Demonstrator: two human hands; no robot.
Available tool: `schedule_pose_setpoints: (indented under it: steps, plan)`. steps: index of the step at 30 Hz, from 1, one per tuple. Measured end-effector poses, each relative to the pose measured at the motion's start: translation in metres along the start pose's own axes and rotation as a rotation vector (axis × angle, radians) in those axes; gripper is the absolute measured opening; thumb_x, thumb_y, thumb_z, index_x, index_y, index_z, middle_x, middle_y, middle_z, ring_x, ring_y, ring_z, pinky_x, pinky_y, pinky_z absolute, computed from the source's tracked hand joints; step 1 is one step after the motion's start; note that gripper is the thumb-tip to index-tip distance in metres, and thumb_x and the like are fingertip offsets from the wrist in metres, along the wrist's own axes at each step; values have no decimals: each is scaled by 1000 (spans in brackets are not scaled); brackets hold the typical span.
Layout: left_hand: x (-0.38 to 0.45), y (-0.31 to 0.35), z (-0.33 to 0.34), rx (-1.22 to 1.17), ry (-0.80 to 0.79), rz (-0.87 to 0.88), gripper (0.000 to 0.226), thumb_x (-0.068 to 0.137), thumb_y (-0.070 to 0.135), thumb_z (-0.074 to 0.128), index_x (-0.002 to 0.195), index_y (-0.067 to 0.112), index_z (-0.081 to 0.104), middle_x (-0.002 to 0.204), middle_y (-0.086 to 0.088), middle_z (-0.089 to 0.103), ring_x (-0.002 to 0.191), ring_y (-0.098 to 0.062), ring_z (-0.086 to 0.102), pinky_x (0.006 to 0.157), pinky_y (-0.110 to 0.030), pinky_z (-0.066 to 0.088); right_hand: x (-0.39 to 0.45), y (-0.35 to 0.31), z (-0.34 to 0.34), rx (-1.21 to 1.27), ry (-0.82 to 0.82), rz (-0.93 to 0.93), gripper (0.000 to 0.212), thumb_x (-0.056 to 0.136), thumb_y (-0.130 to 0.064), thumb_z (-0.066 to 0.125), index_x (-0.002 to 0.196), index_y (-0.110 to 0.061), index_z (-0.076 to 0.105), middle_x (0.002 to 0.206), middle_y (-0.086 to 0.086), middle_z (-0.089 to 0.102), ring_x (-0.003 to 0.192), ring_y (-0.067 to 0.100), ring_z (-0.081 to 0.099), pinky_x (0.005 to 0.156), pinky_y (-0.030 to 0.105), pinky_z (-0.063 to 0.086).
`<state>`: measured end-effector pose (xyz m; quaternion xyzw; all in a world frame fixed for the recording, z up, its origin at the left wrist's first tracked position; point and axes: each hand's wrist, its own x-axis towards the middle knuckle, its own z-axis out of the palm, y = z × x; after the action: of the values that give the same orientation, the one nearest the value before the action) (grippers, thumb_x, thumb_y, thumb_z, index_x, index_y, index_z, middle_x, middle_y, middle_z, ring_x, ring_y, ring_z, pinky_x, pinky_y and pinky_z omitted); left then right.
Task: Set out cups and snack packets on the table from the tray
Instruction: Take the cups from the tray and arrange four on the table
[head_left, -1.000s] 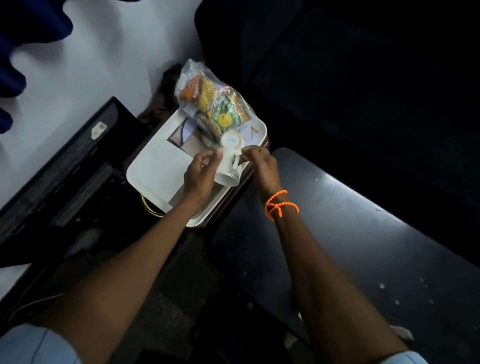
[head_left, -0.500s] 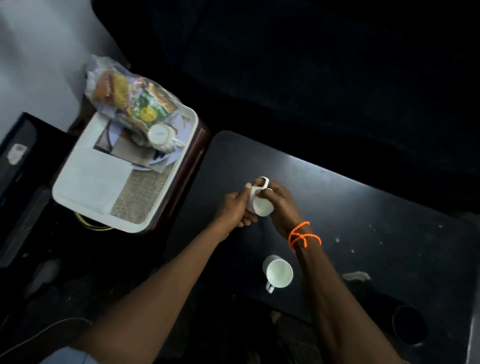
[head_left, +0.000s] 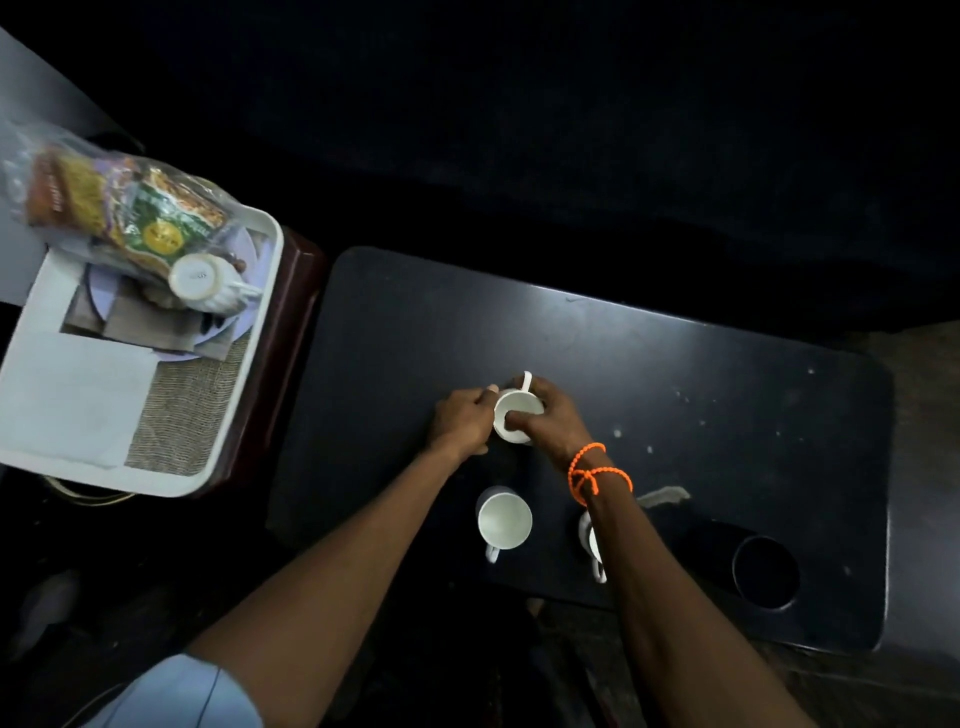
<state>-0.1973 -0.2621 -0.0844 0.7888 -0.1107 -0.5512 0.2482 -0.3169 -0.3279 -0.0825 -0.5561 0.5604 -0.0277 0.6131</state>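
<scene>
Three small white ceramic cups are off the white rectangular plastic tray (head_left: 62, 395) and over the dark matte tabletop (head_left: 649, 364), while one white cup (head_left: 196, 279) lies upturned on the tray, far left of that tabletop, beside the clear bag of snack packets (head_left: 109, 202). At the tabletop's middle the left hand (head_left: 462, 422) steadies the third cup (head_left: 517, 415) with curled fingers, and the right hand (head_left: 550, 415) pinches its rim, thumb inside, probably to set it down upright. Nearer the person stands an empty cup (head_left: 504, 519), and to its right another cup (head_left: 592, 540) is half hidden by the forearm. Pale specks mark the tabletop's right half; the room beyond is too dark to read.
</scene>
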Motion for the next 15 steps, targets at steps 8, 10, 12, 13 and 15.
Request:
schedule_pose_setpoints:
  steps: [8,10,12,13,15]
  plan:
    - [15,3,0,-38,44,-2,38,102,49,52,92,21,75,94,-15,77,72,-21,69,64,-35,66,18,-14,0,66,3,207,43,63,-31,53,100,-15,67,108,16,66,101,35,61,81,50,57]
    - [14,1,0,-48,35,-15,36,101,49,53,84,24,72,89,-13,77,68,-19,68,60,-32,65,17,-15,-1,68,-6,234,44,63,-32,52,101,-15,67,107,13,64,103,35,59,76,44,55]
    - [14,-1,1,-54,11,-32,36,101,50,54,87,22,73,87,-12,76,67,-18,67,62,-33,65,16,-13,-2,65,-17,252,48,64,-33,51,107,-16,66,113,13,63,105,35,57,73,40,53]
    - [14,-1,1,-55,0,-41,37,102,50,53,91,22,74,88,-12,77,68,-19,68,64,-34,66,15,-11,-4,67,-22,259,50,65,-34,51,110,-18,65,117,13,62,107,35,57,73,39,53]
    - [15,-1,-3,-66,-10,-58,38,102,51,52,96,21,74,91,-13,77,70,-21,68,67,-35,66,16,-11,-5,77,-39,270,53,65,-34,52,115,-19,63,121,13,60,110,36,56,73,40,54]
